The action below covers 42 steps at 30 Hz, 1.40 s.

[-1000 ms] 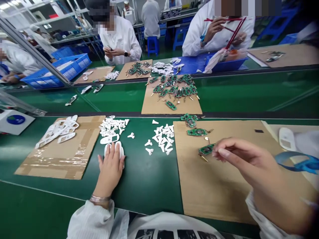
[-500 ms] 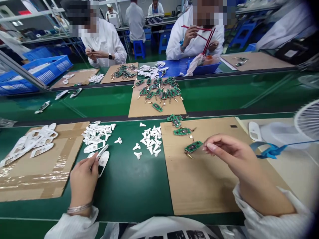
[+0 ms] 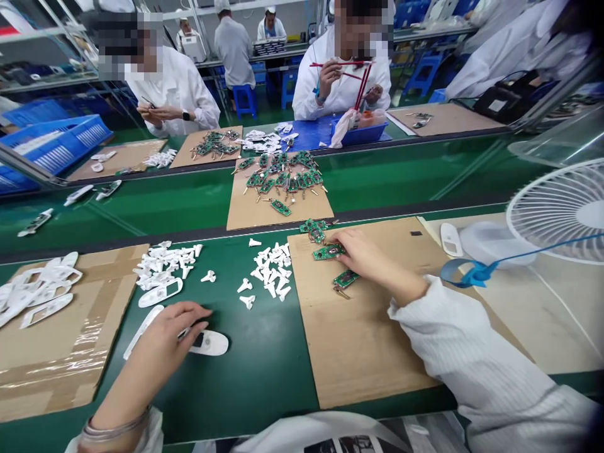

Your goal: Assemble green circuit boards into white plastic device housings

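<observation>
My left hand [image 3: 174, 333] is closed around one end of a white plastic shell [image 3: 217, 343] with a dark window, low over the green tabletop. Its palm side and part of the shell are hidden. A second white shell [image 3: 141, 332] lies partly behind that hand, and a third shell [image 3: 160, 292] rests just beyond. On the right-hand cardboard, my right hand [image 3: 361, 251] pinches the right end of a green circuit board [image 3: 325, 252]; the back of the hand covers the exact grip. Another circuit board [image 3: 346, 278] with a brass-coloured part lies just below the hand, partly covered.
Small white plastic pieces form one pile [image 3: 165, 261] on the left and another pile [image 3: 272, 269] in the middle. White frames [image 3: 42, 286] lie on the left cardboard [image 3: 61, 352]. Many boards [image 3: 283, 173] sit on the far cardboard. A fan [image 3: 561, 214] stands right; co-workers sit opposite.
My right hand has gone from the nearer board to the one behind it. My left hand has lowered and turned, and the windowed shell beside it now points right. The view has shifted.
</observation>
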{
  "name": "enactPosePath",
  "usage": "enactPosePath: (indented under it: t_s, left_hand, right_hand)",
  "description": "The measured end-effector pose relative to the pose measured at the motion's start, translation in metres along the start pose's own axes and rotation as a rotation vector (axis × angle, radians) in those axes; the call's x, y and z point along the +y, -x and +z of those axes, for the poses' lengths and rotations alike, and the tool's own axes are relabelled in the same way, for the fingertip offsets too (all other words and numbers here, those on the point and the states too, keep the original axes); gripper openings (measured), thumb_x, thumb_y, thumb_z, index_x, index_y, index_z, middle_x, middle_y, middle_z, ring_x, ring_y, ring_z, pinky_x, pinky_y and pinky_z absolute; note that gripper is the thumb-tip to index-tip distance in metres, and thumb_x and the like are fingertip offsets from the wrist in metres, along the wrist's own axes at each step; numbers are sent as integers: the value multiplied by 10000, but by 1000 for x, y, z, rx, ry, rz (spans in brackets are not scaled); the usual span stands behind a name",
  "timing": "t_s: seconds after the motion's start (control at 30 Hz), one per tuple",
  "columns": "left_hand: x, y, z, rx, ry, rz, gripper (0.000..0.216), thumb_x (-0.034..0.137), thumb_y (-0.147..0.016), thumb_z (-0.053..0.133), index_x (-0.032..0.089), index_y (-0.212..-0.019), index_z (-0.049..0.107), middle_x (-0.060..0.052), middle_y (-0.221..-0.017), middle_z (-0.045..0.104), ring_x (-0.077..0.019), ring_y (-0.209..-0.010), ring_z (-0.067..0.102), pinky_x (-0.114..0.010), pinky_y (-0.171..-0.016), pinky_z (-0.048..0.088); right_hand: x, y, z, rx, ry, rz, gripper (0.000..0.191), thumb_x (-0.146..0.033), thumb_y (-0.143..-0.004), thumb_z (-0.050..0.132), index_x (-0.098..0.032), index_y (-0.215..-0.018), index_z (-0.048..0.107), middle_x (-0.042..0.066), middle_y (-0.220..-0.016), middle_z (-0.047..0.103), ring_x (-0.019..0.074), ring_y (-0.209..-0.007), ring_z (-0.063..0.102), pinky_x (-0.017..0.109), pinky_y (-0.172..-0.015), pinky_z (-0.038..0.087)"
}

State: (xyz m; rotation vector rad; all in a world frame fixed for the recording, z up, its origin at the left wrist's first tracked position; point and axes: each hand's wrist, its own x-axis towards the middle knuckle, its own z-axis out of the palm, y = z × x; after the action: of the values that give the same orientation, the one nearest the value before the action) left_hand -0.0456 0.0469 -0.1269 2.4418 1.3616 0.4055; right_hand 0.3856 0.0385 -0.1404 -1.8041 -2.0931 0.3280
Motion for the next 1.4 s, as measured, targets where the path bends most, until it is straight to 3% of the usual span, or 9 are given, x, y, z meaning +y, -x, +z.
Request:
enactPosePath:
  t_s: [0.13, 0.23, 0.4, 0.57, 0.67, 0.83, 0.9, 1.03, 1.4]
  left_hand:
    - [27, -2, -5, 262, 46, -62, 295, 484, -864, 570, 267, -989, 726, -59, -1002, 716, -234, -915, 669, -327, -776, 538]
    - [61, -12, 1, 292, 274, -60, 213, 418, -863, 607, 260, -935, 732, -49, -960, 717, -212, -881, 668, -311, -778, 533]
    - [112, -40, 28, 58, 957, -241, 274, 415, -898, 561, 189, -978, 694, -63, -870, 699, -168, -741, 665, -283, -689, 544]
    - [129, -47, 44, -446, 1497, -396, 411, 556, -921, 432, 167, -876, 558, -41, -654, 659, -155, -500, 631, -237, -464, 484]
    - [130, -43, 49, -590, 1593, -315, 348, 503, -902, 530, 155, -892, 538, -62, -675, 682, -141, -491, 625, -211, -452, 471]
    - [130, -33, 55, -461, 1790, -314, 301, 442, -889, 598, 152, -953, 549, -80, -788, 692, -122, -596, 621, -194, -518, 484]
    - [130, -31, 54, -425, 1795, -327, 283, 410, -898, 596, 144, -991, 573, -82, -814, 685, -121, -635, 616, -196, -547, 491]
    - [132, -30, 49, -422, 1757, -293, 313, 386, -893, 615, 132, -1077, 622, -80, -815, 679, -131, -668, 612, -208, -558, 498]
    - [132, -35, 41, -471, 1618, -213, 296, 390, -866, 652, 118, -982, 647, -89, -778, 680, -121, -621, 574, -204, -527, 476]
  right_hand:
    - [-5, 6, -4, 19, -58, -14, 256, -114, -811, 599, -180, -1055, 643, 123, -1093, 667, 312, -1103, 597, 475, -957, 478]
    - [-27, 16, -9, 27, -366, -17, 240, -235, -864, 600, -191, -1099, 618, 116, -1150, 655, 264, -1083, 618, 441, -951, 498]
    - [-79, 29, -8, -296, -1156, 61, 405, -496, -881, 607, -160, -1106, 589, 80, -976, 671, 162, -749, 668, 324, -720, 558]
    - [-102, 28, -5, -479, -1064, -103, 335, -479, -916, 571, -163, -986, 657, 47, -879, 638, 136, -752, 610, 260, -685, 512]
    - [-106, 25, -5, -404, -982, -126, 247, -413, -941, 556, -188, -1006, 634, 17, -815, 640, 133, -714, 612, 248, -650, 504]
    - [-110, 30, -7, 157, -600, -310, 75, -203, -939, 566, -199, -925, 640, 64, -972, 635, 188, -939, 601, 355, -861, 484]
    - [-112, 35, -7, 270, -454, -417, 107, -184, -931, 585, -214, -997, 663, 79, -1041, 620, 215, -1011, 565, 412, -926, 445]
    - [-116, 38, -6, 229, -379, -473, 195, -166, -898, 639, -241, -1072, 682, 81, -1086, 611, 228, -1019, 539, 416, -911, 449]
    - [-113, 35, -10, 297, -546, -549, 108, -137, -814, 742, -208, -882, 696, 46, -950, 656, 182, -890, 582, 335, -808, 481]
